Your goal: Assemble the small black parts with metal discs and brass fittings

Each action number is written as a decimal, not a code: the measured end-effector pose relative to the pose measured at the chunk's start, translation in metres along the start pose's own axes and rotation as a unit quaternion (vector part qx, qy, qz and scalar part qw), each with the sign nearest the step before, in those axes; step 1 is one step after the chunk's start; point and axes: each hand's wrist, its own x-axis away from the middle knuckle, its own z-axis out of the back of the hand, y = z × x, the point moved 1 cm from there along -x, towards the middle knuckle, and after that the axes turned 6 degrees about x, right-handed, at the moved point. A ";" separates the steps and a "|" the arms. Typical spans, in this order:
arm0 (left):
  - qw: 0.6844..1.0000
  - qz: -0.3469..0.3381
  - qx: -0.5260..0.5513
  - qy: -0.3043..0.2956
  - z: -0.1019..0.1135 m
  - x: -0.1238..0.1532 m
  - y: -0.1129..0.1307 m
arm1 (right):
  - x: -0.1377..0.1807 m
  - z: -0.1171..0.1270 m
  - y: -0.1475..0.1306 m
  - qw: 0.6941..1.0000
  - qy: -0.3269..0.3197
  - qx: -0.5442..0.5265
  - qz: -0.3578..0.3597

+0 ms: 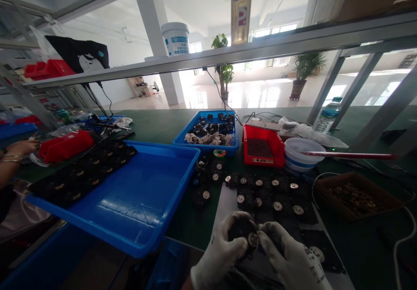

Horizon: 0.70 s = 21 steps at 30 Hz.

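My left hand (224, 246), in a white glove, is closed around a black part (241, 230) and lifts it above the work surface. A silver metal disc (252, 239) sits on that part and faces my right hand (286, 255). My gloved right hand is closed, its thumb and fingertips pinched at the disc's edge; what lies between them is hidden. Beyond both hands, rows of similar black parts (267, 194) with silver discs lie on a grey sheet (221, 207). More such parts (206, 195) lie left of the sheet.
A large blue tray (182, 203) stands left, with black parts (81, 172) along its left side. Behind are a smaller blue tray (177, 140), a red bin (278, 151), a plastic tub (301, 151) and a brown box (355, 177). A co-worker's hand (21, 148) shows far left.
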 end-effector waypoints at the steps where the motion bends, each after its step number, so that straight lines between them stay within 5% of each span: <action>1: 1.000 -0.002 -0.004 0.002 0.000 0.000 0.000 | 0.000 0.000 0.000 1.000 -0.001 0.000 0.001; 21: 1.000 -0.009 -0.008 0.006 -0.003 0.001 0.006 | 0.000 -0.003 0.012 0.999 -0.005 -0.045 0.021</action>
